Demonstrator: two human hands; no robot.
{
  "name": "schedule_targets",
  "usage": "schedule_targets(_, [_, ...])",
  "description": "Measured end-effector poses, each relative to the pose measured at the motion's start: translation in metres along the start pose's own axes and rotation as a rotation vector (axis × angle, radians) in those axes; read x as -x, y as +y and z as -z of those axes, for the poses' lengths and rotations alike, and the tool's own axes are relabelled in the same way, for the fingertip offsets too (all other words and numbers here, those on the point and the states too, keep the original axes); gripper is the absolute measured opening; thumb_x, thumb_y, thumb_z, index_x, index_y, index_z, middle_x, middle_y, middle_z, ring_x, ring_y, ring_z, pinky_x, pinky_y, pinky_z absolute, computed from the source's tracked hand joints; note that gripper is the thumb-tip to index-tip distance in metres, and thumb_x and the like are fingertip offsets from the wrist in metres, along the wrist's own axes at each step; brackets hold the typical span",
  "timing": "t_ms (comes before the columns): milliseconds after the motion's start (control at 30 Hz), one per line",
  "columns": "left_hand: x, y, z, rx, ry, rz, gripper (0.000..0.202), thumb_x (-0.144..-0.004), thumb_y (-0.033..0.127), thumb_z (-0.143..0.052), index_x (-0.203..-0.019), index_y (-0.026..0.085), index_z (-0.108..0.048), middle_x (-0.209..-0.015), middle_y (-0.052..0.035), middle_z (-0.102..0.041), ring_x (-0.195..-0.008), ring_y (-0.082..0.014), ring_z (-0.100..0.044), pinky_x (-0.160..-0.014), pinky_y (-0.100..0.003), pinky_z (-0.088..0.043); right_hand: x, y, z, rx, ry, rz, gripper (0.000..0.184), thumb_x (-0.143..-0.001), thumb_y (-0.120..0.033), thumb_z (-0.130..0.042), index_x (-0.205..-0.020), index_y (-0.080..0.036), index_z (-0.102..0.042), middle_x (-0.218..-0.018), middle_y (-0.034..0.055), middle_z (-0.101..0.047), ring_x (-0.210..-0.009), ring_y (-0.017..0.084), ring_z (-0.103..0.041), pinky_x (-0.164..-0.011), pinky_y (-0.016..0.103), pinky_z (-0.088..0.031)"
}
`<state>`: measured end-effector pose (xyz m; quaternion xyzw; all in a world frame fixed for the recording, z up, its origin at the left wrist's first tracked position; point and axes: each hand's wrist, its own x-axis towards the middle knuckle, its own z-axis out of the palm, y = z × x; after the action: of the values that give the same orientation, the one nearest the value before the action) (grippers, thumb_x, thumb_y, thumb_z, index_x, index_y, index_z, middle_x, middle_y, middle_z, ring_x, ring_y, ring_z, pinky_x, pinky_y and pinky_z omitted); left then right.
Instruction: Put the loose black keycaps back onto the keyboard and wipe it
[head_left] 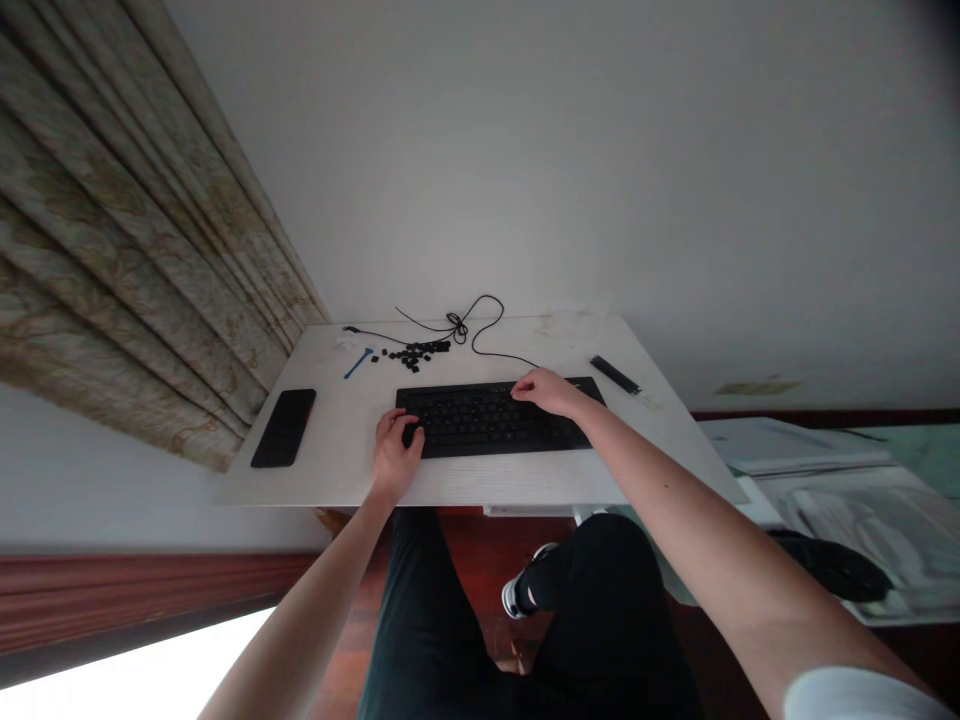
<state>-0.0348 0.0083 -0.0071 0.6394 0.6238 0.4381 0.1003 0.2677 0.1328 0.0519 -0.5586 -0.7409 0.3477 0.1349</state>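
The left hand [397, 450] rests at the left end of the black keyboard [480, 418]; the right hand [550, 391] is positioned over its upper right portion. Loose keycaps [415, 355] lie behind it, near a blue tool [358, 363].

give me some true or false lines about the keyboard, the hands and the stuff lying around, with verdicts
1. The flat, black, rectangular phone lies left of the long, black keyboard. True.
2. The left hand is at the keyboard's left end, the right hand over its right half. True.
3. The slim blue stick lies left of the scattered small black square pieces. True.
4. The right hand holds the stick. False: it lies on the white, flat-topped table, apart from both hands.
5. The pieces lie between the keyboard and the person. False: they lie beyond its far edge.
6. The phone's upper face glows. False: it is dark.
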Motion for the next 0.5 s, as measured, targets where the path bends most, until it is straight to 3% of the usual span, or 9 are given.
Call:
schedule_targets(167, [0.0, 0.0, -0.001, -0.012, -0.003, -0.002, 0.013, -0.088, 0.024, -0.059, -0.099, 0.021, -0.065, -0.118, -0.0106, -0.058, -0.119, -0.0268, -0.056, -0.109, -0.049, -0.044, -0.009, 0.002, 0.001, 0.015, -0.04, -0.017, 0.004, -0.075, -0.021, -0.074, -0.076, -0.019, -0.077, -0.083, 0.007, -0.076, -0.082, 0.022, -0.068, -0.077, 0.031, -0.049])
schedule_targets(333, [0.0, 0.001, -0.001, -0.019, -0.01, -0.01, 0.013, -0.088, 0.024, -0.059, -0.099, 0.021, -0.065, -0.118, -0.0105, -0.059, -0.119, -0.0269, -0.056, -0.108, -0.05, -0.044, -0.023, -0.001, 0.006, 0.145, -0.053, -0.1, 0.023, -0.065, -0.023, -0.081, -0.087, -0.017, -0.075, -0.079, 0.0039, -0.073, -0.073, 0.018, -0.064, -0.066, 0.027, -0.045])
schedule_targets(500, [-0.001, 0.001, -0.001, -0.02, -0.009, -0.006, 0.013, -0.088, 0.025, -0.059, -0.098, 0.021, -0.065, -0.117, -0.0102, -0.059, -0.117, -0.0267, -0.056, -0.108, -0.049, -0.044, -0.03, -0.003, 0.015, 0.129, -0.187, -0.111, 0.013, -0.064, -0.029, -0.081, -0.072, -0.019, -0.077, -0.07, 0.0038, -0.072, -0.071, 0.02, -0.064, -0.065, 0.03, -0.045])
